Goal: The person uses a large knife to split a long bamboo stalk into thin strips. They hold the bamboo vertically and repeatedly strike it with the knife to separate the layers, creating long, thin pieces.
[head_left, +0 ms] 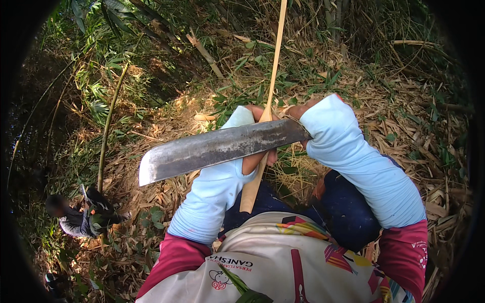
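Observation:
A long, pale strip of split bamboo [275,70] runs from the top edge down to my lap. It is narrow above and widens to a flat end near my waist. My left hand [251,162] is wrapped round its middle, partly hidden behind a blade. That blade belongs to a machete [217,146], broad, dark and worn, with a bright tip to the left. My right hand [301,112] grips the machete, its handle hidden by the hand and sleeve. The blade lies across the strip, over my left hand. Light blue sleeves [348,141] cover both forearms.
Dry bamboo leaves [404,121] litter the ground around me. A thin green stalk [112,116] rises at the left, and a cut stump [204,55] leans at the back. Another person [83,219] is at the lower left. Dense bamboo stems [333,20] stand behind.

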`<state>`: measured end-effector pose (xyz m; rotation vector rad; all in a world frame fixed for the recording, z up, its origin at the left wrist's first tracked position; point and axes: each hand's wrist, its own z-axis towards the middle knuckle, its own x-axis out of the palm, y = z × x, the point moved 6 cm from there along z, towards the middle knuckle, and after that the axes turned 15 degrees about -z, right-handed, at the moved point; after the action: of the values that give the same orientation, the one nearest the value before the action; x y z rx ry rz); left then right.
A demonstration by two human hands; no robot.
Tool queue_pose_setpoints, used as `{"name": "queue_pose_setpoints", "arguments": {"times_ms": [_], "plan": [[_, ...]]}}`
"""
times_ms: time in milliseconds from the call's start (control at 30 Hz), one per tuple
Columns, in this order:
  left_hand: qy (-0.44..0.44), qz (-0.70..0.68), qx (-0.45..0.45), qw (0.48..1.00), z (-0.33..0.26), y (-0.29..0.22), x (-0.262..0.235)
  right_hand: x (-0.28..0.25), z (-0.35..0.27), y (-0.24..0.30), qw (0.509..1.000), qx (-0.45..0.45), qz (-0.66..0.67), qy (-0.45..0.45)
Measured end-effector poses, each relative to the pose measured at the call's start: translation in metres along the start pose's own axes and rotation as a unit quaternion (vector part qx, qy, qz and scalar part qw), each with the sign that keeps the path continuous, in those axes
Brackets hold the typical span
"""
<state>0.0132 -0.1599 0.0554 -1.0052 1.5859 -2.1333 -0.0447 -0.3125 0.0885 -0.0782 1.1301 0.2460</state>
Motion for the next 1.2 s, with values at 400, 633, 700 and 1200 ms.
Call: {"name": "queue_pose_setpoints", "arguments": {"times_ms": [400,633,700,1200], "plan": [[-0.028,0.279,0.02,0.96,-0.013,-0.013,0.02,-0.007,-0.003,0.001,0.997,-0.001,-0.048,-0.053],[-0.011,0.368,0.061,0.928,-0.013,-0.02,0.026,-0.007,-0.006,-0.001,0.992,-0.008,-0.071,-0.101],[-0.02,0.381,0.058,0.922,-0.014,-0.021,0.028,-0.008,-0.007,0.0,0.991,-0.002,-0.078,-0.108],[-0.098,0.25,0.119,0.956,-0.016,-0.019,0.03,-0.01,-0.001,0.003,0.98,0.005,-0.136,-0.146]]}}
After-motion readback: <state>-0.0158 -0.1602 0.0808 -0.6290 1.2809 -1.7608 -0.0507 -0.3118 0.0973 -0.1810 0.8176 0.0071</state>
